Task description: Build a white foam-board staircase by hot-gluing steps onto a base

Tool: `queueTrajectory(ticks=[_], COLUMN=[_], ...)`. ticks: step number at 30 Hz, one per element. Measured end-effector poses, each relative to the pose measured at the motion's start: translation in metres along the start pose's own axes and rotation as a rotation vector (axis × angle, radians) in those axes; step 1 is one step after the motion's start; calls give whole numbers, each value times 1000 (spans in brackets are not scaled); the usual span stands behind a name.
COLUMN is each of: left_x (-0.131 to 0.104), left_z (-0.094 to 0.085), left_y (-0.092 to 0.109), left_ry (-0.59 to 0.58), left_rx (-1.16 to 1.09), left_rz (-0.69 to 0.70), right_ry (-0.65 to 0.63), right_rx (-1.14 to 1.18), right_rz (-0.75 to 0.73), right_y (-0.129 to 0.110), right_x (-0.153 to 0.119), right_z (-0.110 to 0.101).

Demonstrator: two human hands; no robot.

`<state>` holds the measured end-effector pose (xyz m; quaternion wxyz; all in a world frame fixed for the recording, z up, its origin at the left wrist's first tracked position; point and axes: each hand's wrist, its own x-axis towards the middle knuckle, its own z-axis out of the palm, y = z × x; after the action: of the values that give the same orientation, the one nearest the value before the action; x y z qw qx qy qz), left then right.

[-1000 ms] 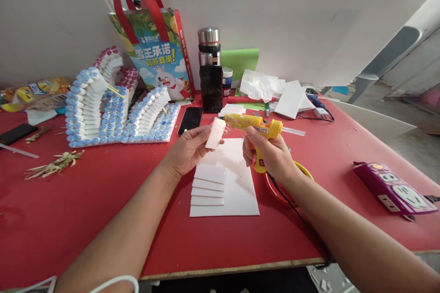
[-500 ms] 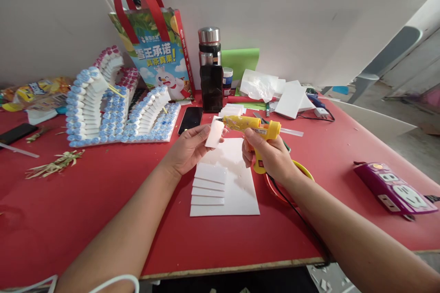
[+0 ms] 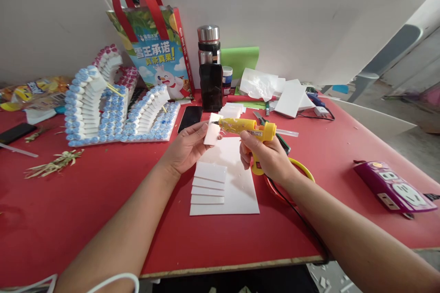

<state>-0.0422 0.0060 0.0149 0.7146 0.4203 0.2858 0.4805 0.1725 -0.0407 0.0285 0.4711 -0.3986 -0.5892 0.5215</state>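
Observation:
Between the thumb and fingers of my left hand [image 3: 189,146] is a small white foam board piece [image 3: 211,132], held up above the table. My right hand [image 3: 264,153] grips a yellow hot glue gun [image 3: 240,126] with a clear glue stick [image 3: 287,133] poking out of its back. The gun's nozzle is at the upper part of the piece; whether it touches cannot be made out. Below my hands, a white foam board sheet [image 3: 242,192] lies on the table, bearing several overlapping white strips [image 3: 208,187] stepped like stairs.
Several white pieces [image 3: 231,111] lie behind my hands, near a phone [image 3: 190,119] and a steel thermos [image 3: 208,36]. A red-and-yellow round container [image 3: 302,167] sits by my right wrist. Blue-and-white layered models [image 3: 113,114] stand left; a purple power box [image 3: 395,187] lies right.
The glue gun and my right hand have shifted slightly left, and the nozzle reaches a little farther across the white piece. My left hand has moved slightly left with the piece.

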Motion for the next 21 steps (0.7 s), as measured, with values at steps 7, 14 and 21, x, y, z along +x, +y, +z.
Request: queueTrajectory(ticks=[7,14,21], left_x=[0,2,2], left_z=[-1,-1,-1], left_y=[1,1,3], left_ry=[45,106,68], left_rx=[-38,-109,-72], left_rz=[-2,-1,23], right_ry=[-25,-80,-106], right_rx=[-18,-20,-60], right_rz=[3,55,67], right_y=[2,5,5], right_x=[0,-1,-2], right_z=[1,3,4])
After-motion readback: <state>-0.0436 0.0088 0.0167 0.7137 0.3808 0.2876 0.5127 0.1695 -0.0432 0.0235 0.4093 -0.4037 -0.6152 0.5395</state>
